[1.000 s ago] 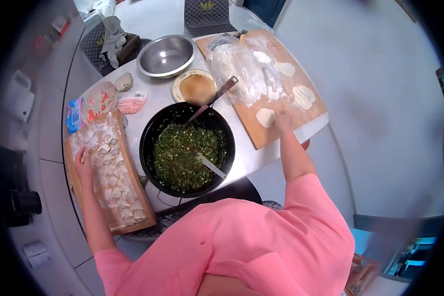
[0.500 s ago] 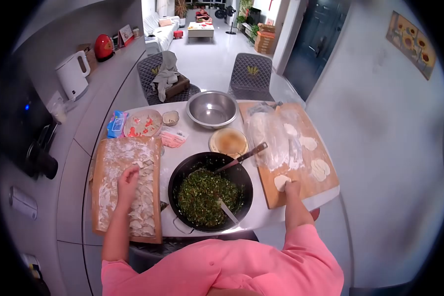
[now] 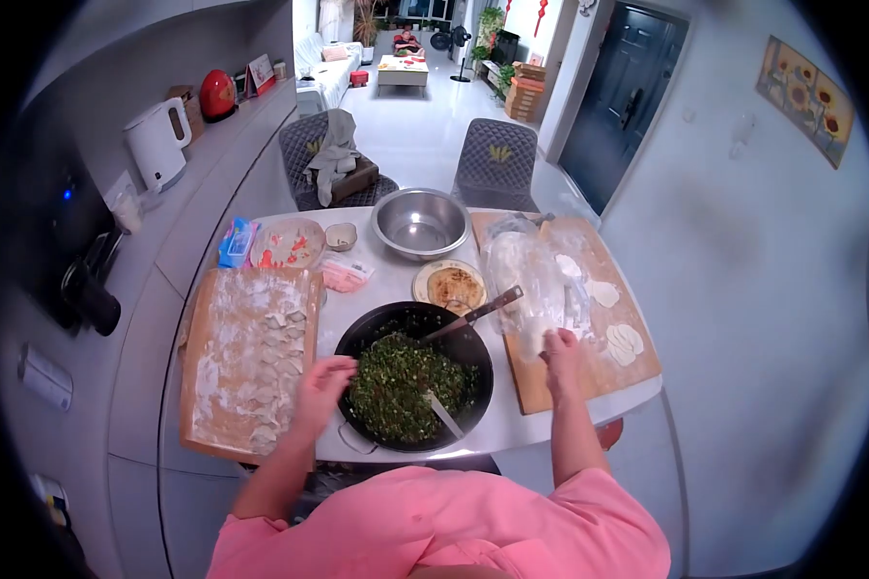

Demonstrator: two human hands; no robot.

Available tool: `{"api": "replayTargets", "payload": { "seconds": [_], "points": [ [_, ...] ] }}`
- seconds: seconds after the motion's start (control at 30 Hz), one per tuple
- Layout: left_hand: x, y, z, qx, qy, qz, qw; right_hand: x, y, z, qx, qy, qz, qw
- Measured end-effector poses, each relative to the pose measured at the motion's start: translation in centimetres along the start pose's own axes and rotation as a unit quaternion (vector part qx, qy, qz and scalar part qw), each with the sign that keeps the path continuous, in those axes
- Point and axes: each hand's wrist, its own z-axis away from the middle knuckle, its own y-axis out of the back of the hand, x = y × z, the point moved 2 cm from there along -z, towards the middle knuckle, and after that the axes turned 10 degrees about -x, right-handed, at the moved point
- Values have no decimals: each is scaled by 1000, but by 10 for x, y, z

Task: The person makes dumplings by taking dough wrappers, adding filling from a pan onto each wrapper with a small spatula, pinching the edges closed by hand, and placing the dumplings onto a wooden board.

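Observation:
My right hand (image 3: 562, 357) pinches a round dough wrapper (image 3: 533, 340), lifted over the near left corner of the right wooden board (image 3: 536, 391). My left hand (image 3: 321, 388) is at the left rim of the black pot (image 3: 343, 425), its fingers slightly apart and nothing seen in them. Chopped green filling (image 3: 401, 381) fills the pot, with a white-ended utensil (image 3: 444, 415) and a brown-handled one (image 3: 488, 314) in it. Rows of dumplings (image 3: 278, 357) lie on the floured left board (image 3: 222, 367). More wrappers (image 3: 625, 344) lie on the right board beside a plastic bag (image 3: 526, 265).
Behind the pot are a plate of brown food (image 3: 454, 287) and a steel bowl (image 3: 421, 224). A small bowl (image 3: 341, 236), a pink packet (image 3: 346, 274) and a red-patterned plate (image 3: 288, 245) stand at the back left. Two chairs (image 3: 495, 162) are beyond the table; a person (image 3: 407, 42) sits far off.
The view has tilted up. My left hand has moved right from the dumpling board to the pot's rim. My right hand has lifted the wrapper off the right board.

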Motion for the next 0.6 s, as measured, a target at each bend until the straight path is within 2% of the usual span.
{"api": "replayTargets", "payload": {
  "seconds": [0.03, 0.07, 0.1, 0.13, 0.2, 0.23, 0.3, 0.4, 0.47, 0.53, 0.6],
  "points": [
    [3, -22, 1, -32, -24, -47, 998, -10, -24, 19, -25, -2, 16, 1000],
    [8, -43, 3, -52, -7, -72, 996, -27, -57, 47, -58, 2, -9, 998],
    [14, -66, 0, -62, -118, -120, 984, -14, -73, 56, -95, -7, -17, 995],
    [28, -82, 3, -86, -177, -232, 952, -30, -99, 85, -141, -34, -22, 989],
    [28, -106, 7, -80, -183, -305, 931, -24, -135, 116, -211, -90, -2, 973],
    [27, -108, 11, -76, -181, -303, 932, -18, -149, 128, -246, -82, -110, 960],
    [24, -107, 17, 12, -173, -270, 947, -17, -155, 139, -281, -120, -149, 940],
    [-2, -93, 28, 9, -113, -190, 975, -10, -158, 149, -314, -125, -118, 934],
    [-10, -89, 34, -1, -109, -163, 981, -8, -162, 154, -331, -119, -94, 931],
    [-13, -90, 39, 9, -40, 65, 997, -5, -164, 158, -342, -121, -102, 926],
    [-11, -92, 41, 12, -42, 119, 992, -4, -166, 163, -346, -110, -102, 926]
  ]
}}
